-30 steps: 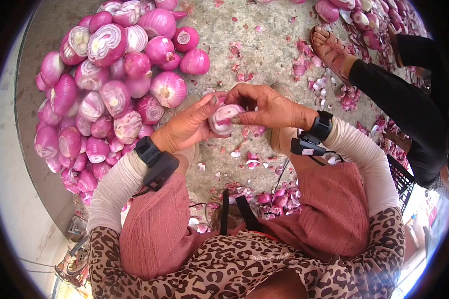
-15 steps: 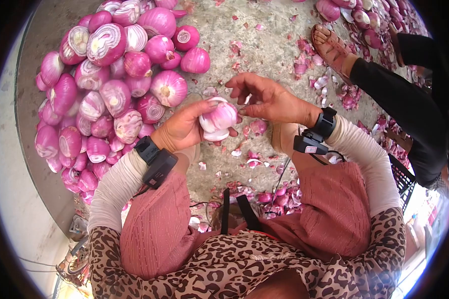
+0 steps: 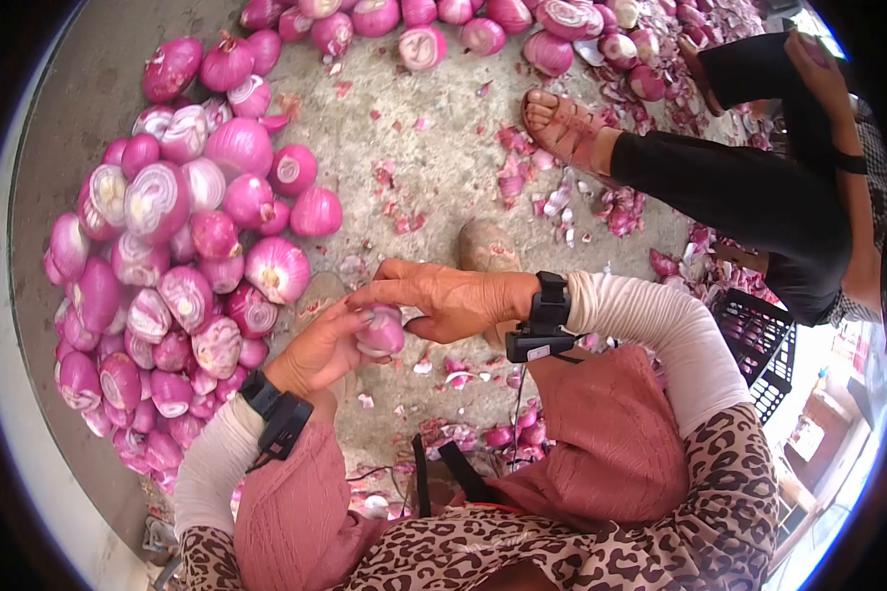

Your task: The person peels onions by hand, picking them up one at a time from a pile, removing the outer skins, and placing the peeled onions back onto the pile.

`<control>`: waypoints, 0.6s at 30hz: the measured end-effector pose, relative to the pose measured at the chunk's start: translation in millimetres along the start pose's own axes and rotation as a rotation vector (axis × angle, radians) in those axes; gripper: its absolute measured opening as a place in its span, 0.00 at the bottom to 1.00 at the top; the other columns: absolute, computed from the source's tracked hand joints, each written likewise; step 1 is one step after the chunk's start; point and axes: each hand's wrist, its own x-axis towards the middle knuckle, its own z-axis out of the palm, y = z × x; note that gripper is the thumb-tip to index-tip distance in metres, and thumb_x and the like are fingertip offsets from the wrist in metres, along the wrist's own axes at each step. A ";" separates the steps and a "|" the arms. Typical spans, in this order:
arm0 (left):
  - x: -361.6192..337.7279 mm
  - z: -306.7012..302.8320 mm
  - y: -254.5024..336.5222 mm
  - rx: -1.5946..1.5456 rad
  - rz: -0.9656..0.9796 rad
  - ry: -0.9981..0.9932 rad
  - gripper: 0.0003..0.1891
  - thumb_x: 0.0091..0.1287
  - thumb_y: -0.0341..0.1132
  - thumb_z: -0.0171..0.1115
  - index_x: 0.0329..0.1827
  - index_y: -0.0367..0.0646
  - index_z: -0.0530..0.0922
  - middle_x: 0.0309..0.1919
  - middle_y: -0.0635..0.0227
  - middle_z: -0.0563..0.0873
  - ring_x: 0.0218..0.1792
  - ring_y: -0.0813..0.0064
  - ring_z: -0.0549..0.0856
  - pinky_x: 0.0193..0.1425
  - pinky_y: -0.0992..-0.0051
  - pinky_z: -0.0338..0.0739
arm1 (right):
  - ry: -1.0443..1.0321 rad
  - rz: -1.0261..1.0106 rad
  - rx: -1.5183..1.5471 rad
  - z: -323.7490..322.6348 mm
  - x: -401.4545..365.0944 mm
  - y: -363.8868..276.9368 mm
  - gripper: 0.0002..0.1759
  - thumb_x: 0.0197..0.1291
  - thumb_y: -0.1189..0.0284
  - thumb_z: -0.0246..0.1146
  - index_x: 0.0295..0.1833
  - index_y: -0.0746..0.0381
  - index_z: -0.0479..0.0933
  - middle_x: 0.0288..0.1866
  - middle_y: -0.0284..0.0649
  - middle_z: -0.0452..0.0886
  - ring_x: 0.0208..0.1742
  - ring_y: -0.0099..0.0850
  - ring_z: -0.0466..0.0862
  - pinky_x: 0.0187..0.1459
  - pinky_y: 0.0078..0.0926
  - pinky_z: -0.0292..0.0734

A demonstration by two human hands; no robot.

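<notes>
A partly peeled red onion (image 3: 380, 333) sits between my two hands, above the floor in front of my knees. My left hand (image 3: 317, 352) is closed around its left side, the thumb lying on top. From the right, my right hand (image 3: 463, 298) reaches across, with its fingers bent over the top of the onion and its thumb at the right side. The fingertips of both hands meet near the top, and part of the onion is hidden under them.
A big heap of red onions (image 3: 187, 295) lies on my left. More onions (image 3: 483, 36) line the far side. Loose skins (image 3: 562, 197) litter the concrete floor (image 3: 414, 128). A person's sandalled foot (image 3: 567, 128) and a black crate (image 3: 754, 340) are on the right.
My right hand has come in from apart and now touches the onion. Both hands have moved lower and left in view. The view has shifted, showing more onions at the far side.
</notes>
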 end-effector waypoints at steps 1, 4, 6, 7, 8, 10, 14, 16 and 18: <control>0.5 -1.6 -1.2 0.007 0.003 -0.012 0.22 0.66 0.36 0.58 0.63 0.44 0.68 0.56 0.65 0.77 0.55 0.65 0.80 0.56 0.57 0.78 | 0.010 0.028 0.018 -0.6 -1.3 1.6 0.35 0.49 0.83 0.61 0.66 0.60 0.64 0.51 0.47 0.70 0.56 0.48 0.73 0.57 0.38 0.70; 3.0 -4.8 0.1 0.008 -0.013 0.048 0.27 0.67 0.39 0.60 0.67 0.43 0.63 0.58 0.65 0.75 0.58 0.67 0.77 0.59 0.56 0.76 | 0.044 0.033 0.024 -0.5 -1.8 8.7 0.32 0.47 0.76 0.66 0.61 0.61 0.68 0.48 0.49 0.70 0.52 0.48 0.74 0.53 0.40 0.72; 3.9 -1.8 0.2 0.029 -0.006 0.041 0.26 0.68 0.38 0.59 0.66 0.44 0.63 0.57 0.65 0.75 0.56 0.68 0.78 0.57 0.58 0.77 | 0.077 0.007 0.021 2.5 -0.9 10.9 0.28 0.46 0.74 0.68 0.56 0.62 0.70 0.47 0.48 0.72 0.50 0.46 0.76 0.51 0.37 0.72; 4.2 -0.2 0.1 0.043 -0.005 0.045 0.24 0.69 0.37 0.58 0.66 0.45 0.63 0.56 0.65 0.75 0.55 0.69 0.79 0.56 0.60 0.79 | 0.080 0.008 0.011 2.1 -1.3 13.0 0.28 0.46 0.74 0.68 0.56 0.62 0.70 0.47 0.48 0.72 0.50 0.46 0.76 0.51 0.37 0.72; 4.8 -0.3 -0.6 0.039 -0.001 0.045 0.25 0.68 0.36 0.58 0.66 0.43 0.63 0.56 0.64 0.75 0.55 0.68 0.79 0.57 0.59 0.78 | 0.039 0.024 0.025 1.8 -2.0 15.4 0.28 0.48 0.75 0.67 0.57 0.63 0.69 0.47 0.47 0.73 0.50 0.45 0.77 0.52 0.37 0.72; 3.5 1.3 2.2 0.039 -0.042 0.024 0.27 0.65 0.34 0.60 0.66 0.41 0.64 0.56 0.64 0.75 0.57 0.67 0.78 0.60 0.58 0.76 | -0.016 0.053 0.049 -0.8 -1.9 15.3 0.24 0.50 0.74 0.66 0.55 0.64 0.70 0.44 0.46 0.76 0.47 0.42 0.79 0.51 0.35 0.73; 4.0 -1.2 2.2 0.069 -0.086 -0.037 0.27 0.65 0.32 0.59 0.66 0.41 0.63 0.57 0.62 0.74 0.57 0.64 0.78 0.60 0.56 0.76 | -0.041 0.094 0.056 -6.7 -5.4 12.2 0.23 0.51 0.73 0.66 0.54 0.64 0.71 0.42 0.45 0.77 0.44 0.40 0.79 0.47 0.34 0.74; 4.3 0.3 3.2 0.011 -0.084 -0.059 0.27 0.65 0.32 0.59 0.66 0.41 0.63 0.57 0.62 0.74 0.57 0.63 0.78 0.59 0.55 0.77 | -0.023 0.155 0.065 -12.0 -6.9 7.3 0.22 0.52 0.71 0.67 0.53 0.64 0.71 0.39 0.44 0.78 0.41 0.39 0.79 0.45 0.35 0.74; 4.0 3.6 4.3 -0.048 -0.081 -0.076 0.27 0.64 0.32 0.59 0.66 0.41 0.63 0.57 0.61 0.74 0.56 0.62 0.78 0.58 0.55 0.77 | 0.024 0.123 0.058 -12.0 -7.3 7.2 0.22 0.51 0.68 0.68 0.51 0.64 0.72 0.38 0.45 0.79 0.40 0.40 0.80 0.43 0.35 0.75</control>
